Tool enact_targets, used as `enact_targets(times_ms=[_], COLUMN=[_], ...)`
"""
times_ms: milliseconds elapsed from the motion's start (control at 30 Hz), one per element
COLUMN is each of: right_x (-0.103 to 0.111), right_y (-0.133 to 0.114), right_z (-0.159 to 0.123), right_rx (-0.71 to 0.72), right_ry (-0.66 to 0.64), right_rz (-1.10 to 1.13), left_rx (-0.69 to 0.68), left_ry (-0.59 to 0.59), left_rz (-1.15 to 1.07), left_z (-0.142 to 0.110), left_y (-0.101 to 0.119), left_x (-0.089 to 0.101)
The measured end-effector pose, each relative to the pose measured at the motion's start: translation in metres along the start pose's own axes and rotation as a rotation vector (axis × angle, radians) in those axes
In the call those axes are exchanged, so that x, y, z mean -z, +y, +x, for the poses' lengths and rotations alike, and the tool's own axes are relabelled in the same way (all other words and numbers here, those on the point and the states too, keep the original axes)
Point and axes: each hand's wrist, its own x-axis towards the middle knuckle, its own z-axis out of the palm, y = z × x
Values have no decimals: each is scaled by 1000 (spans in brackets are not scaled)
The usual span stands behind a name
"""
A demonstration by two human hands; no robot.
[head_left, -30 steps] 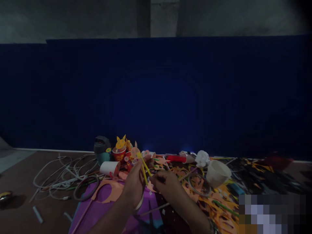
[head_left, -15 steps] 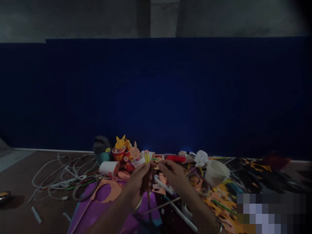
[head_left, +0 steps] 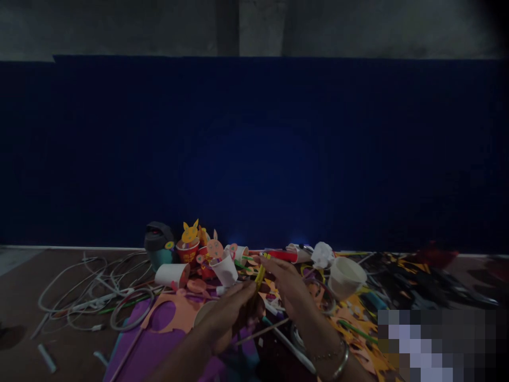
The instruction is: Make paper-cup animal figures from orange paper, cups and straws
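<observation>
A thin yellow strip (head_left: pixel 260 276), its material too dim to make out, stands slanted between my two hands. My left hand (head_left: pixel 227 314) closes its fingertips on the lower end. At the upper end, my right hand (head_left: pixel 287 281) pinches it between thumb and fingers. Just beyond my left fingers is a tilted white paper cup (head_left: pixel 224 269) with a pink rabbit-like paper face (head_left: pixel 215 248) at its mouth. Under my left forearm lies a purple sheet (head_left: pixel 135 342), with a peach paper piece (head_left: pixel 178 318) with a round cut-out on top.
Red cups (head_left: pixel 187 252) with yellow paper figures and a dark-lidded teal container (head_left: pixel 159 254) stand at the back. White cables (head_left: pixel 75 289) tangle at left. A pale tub (head_left: pixel 347 278), crumpled white paper (head_left: pixel 322 255) and paper scraps (head_left: pixel 358 326) lie at right. A blue partition (head_left: pixel 254 154) rises behind.
The yellow strip, upright at my left fingertips before, now leans between both hands. My right hand has come in to its top end, and my left hand has dropped slightly. The view shifted a little.
</observation>
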Motion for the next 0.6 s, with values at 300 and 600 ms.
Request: enact_targets(times_ms=[300, 600], right_x=[-1, -7], right_y=[4, 6], right_z=[-6, -8], right_rx=[-43, -50], right_ry=[-33, -95], right_rz=[-129, -114], left_rx=[67, 58], left_ry=[-120, -68], left_rz=[-200, -63], left_z=[-2, -2], left_y=[1, -1], left_x=[-2, 1])
